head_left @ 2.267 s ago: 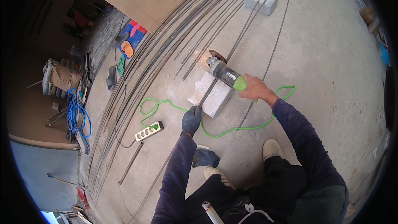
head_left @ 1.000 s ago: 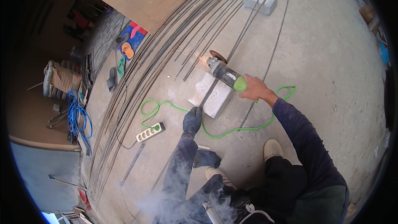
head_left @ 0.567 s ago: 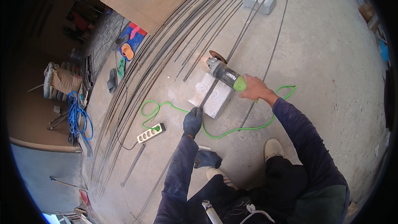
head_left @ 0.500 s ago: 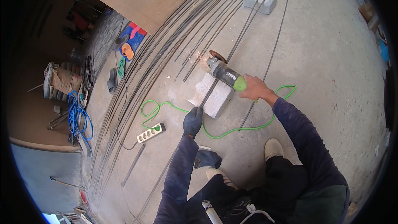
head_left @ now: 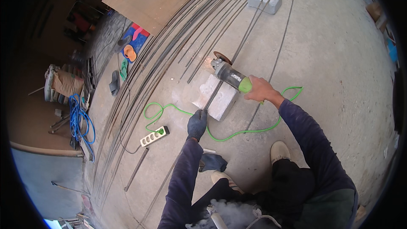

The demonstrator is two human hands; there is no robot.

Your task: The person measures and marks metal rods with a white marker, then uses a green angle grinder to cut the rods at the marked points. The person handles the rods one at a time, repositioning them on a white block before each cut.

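Note:
My bare right hand [head_left: 262, 90] is closed round the green rear end of an angle grinder [head_left: 231, 76]. The grinder's brown cutting disc [head_left: 221, 56] meets thin steel rods [head_left: 213, 96], and faint orange sparks [head_left: 207, 62] show left of it. In a dark glove, my left hand [head_left: 197, 125] grips the same rods on the near side of a pale concrete block [head_left: 227, 104]. The rods lie across this block and reach a second block [head_left: 272, 3] farther off; whether two or more are in my hand I cannot tell.
Many long rods [head_left: 144, 70] lie along the left. A power strip [head_left: 153, 136] feeds the green cord [head_left: 224, 140] curling below the block. A dark glove [head_left: 212, 162] lies by my feet. Sandals [head_left: 129, 53], a plywood sheet [head_left: 148, 0] and blue hose [head_left: 78, 116] are farther left.
Grey smoke now drifts over the white stick-like thing at the lower edge. Both hands and the grinder keep nearly the same place; the sparks continue.

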